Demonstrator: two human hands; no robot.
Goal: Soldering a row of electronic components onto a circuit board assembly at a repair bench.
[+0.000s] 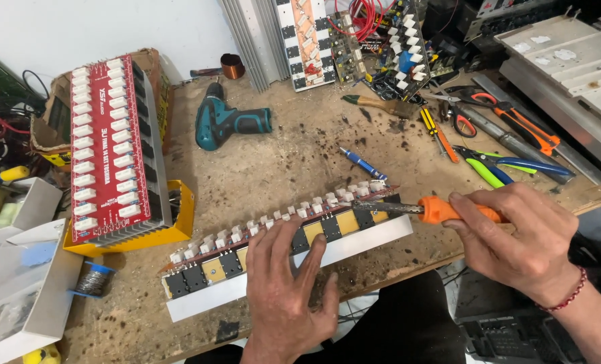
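Lower centre of frame: left hand [288, 286], fingers spread, presses flat on the long circuit board [273, 246] at the counter [280, 162] edge. Right hand [516, 239], fingers wrapped around an orange-handled screwdriver [442, 210], tip at board's right end. Risk: tip slips, gouging components or board sliding off edge.

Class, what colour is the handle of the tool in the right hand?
Orange handle, clearest in the head view.

A long circuit board [280, 232] on a metal bar lies tilted under the left hand [287, 290]; an orange-handled soldering iron [442, 210] sits in the right hand [516, 236].
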